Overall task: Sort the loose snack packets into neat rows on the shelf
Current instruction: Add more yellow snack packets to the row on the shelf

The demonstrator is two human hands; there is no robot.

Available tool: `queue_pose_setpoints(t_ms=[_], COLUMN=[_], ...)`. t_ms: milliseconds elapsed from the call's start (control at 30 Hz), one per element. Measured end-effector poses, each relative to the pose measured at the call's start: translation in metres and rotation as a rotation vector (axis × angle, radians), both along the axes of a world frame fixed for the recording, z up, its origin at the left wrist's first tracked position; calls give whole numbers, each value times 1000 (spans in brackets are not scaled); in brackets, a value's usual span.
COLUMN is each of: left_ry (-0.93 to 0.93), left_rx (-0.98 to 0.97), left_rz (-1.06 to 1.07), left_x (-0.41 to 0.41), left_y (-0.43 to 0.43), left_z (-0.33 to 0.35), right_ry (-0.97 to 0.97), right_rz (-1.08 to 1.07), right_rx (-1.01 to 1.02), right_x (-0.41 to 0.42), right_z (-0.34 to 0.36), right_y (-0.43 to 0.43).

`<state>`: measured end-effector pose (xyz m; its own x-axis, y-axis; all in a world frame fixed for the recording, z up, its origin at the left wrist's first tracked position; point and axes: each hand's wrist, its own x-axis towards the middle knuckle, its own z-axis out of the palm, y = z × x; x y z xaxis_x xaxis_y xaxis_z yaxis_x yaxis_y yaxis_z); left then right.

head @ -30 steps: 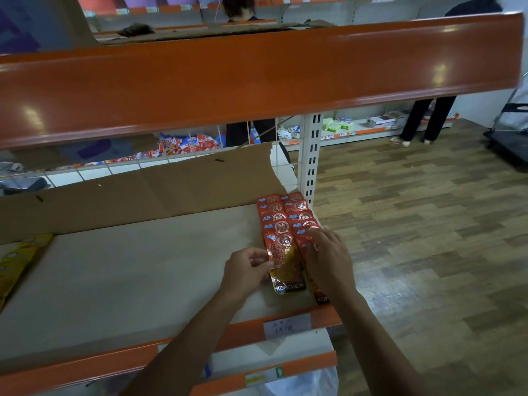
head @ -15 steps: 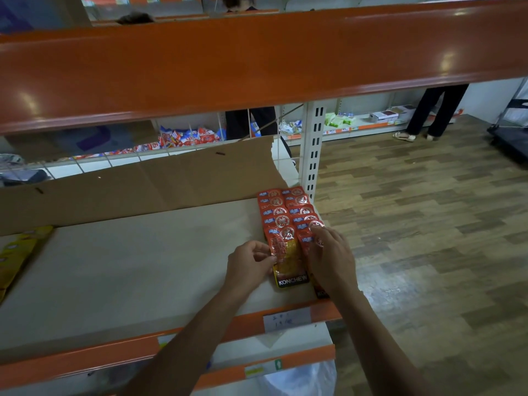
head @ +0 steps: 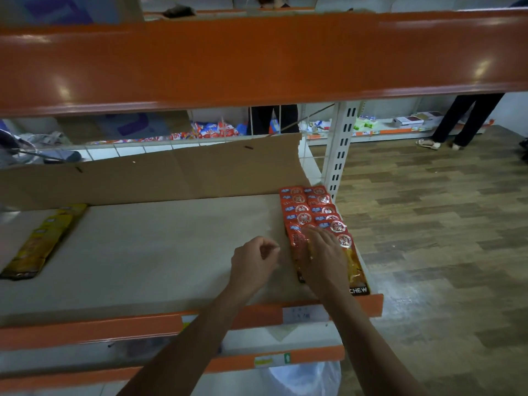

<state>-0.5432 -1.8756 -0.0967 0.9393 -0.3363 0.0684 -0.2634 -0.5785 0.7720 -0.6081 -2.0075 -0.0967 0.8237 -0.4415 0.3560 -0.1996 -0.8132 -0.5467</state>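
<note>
Two overlapping rows of red snack packets (head: 311, 208) lie at the right end of the paper-lined shelf (head: 160, 247). My right hand (head: 321, 257) lies flat with spread fingers on the front packets of the left row, pressing them down. My left hand (head: 253, 262) hovers just left of that row, loosely curled with thumb and fingers pinched, nothing visible in it. The front packet of the right row (head: 354, 267) shows orange with a black "CHEW" band at the shelf edge.
A row of yellow packets (head: 43, 241) lies at the shelf's left end. A cardboard sheet (head: 160, 172) backs the shelf, an orange shelf lip (head: 257, 55) hangs overhead. A white upright (head: 341, 150) stands right. A person's legs (head: 463, 118) stand on the wooden floor behind.
My left hand has let go of the front packet and drawn left. My right hand moved from the right row onto the left row's front packets.
</note>
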Motion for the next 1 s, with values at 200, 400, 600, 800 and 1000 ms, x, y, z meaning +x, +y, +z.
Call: queue_pose_setpoints(t_ms=[200, 400, 600, 800, 1000], left_ry=[-185, -365, -444, -469, -424], left_rx=[102, 271, 352, 440, 499], left_rz=[44, 177, 338, 480, 636], left_x=[8, 4, -10, -22, -23], left_y=[66, 185, 337, 475, 572], left_z=[1, 8, 17, 23, 18], right_ry=[-51, -56, -89, -125, -23], right_rz=[169, 387, 582, 717, 831], right_rx=[-19, -43, -22, 0, 44], right_x=[22, 47, 63, 66, 74], right_z=[-5, -6, -8, -8, -4], right_y=[69, 185, 334, 476, 581])
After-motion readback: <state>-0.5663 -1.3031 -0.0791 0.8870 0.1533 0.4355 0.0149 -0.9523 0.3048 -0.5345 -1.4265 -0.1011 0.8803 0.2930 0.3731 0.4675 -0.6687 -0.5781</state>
